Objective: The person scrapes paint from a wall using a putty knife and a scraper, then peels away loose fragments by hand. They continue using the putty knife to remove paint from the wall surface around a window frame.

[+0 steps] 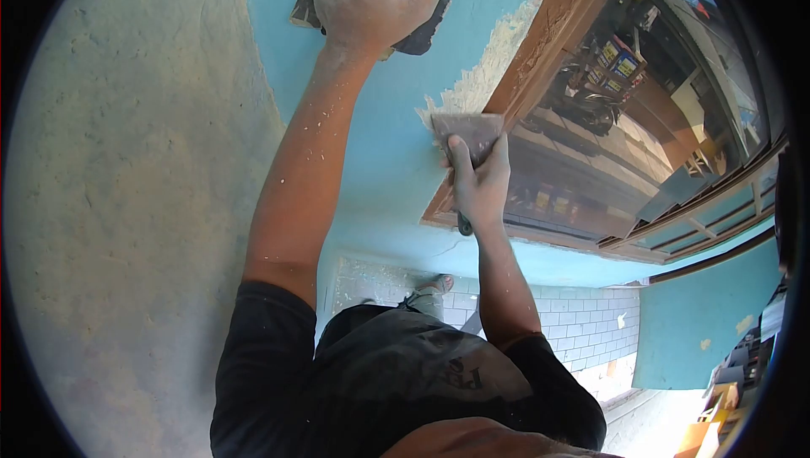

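Note:
My left hand (367, 2), dusted pale, is wrapped over a dark flat piece (420, 32) with ragged edges, against the blue wall (380, 137). Its fingertips are partly cut off by the top of the view. Lower and to the right, my right hand (483, 188) grips a scraper (474, 131), thumb on the wide grey blade and the dark handle end showing below the palm. The blade's edge lies by a rough whitish patch (481, 87) where the blue paint is gone, beside the wooden window frame (540, 40).
Bare grey-green plaster (143, 180) covers the wall at the left. Reflective window glass (607, 121) fills the upper right. Below are a white tiled surface (582, 323) and a foot in a sandal (437, 286). Assorted items (726, 399) stand at the lower right.

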`<action>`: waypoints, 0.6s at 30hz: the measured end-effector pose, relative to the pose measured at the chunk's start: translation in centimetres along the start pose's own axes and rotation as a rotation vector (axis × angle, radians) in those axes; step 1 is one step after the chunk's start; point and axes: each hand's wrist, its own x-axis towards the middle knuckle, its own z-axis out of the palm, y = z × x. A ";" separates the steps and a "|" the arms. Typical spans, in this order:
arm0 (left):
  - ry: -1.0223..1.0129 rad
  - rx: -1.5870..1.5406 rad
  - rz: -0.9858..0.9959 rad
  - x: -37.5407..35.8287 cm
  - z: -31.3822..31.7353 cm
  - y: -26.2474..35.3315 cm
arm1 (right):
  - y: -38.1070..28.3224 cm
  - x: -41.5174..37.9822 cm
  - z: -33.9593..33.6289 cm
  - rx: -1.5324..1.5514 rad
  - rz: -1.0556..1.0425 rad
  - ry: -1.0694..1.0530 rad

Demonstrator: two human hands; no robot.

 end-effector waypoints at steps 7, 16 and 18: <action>0.015 0.013 0.014 -0.3 -0.3 -0.1 | -1.4 -0.1 -0.9 -0.071 -0.036 0.020; -0.053 0.046 -0.038 -0.3 -1.2 0.6 | -2.6 1.7 -1.0 0.051 0.051 -0.082; -0.056 0.041 -0.018 -0.4 -0.5 -0.1 | -2.0 1.3 -2.6 0.229 0.094 -0.065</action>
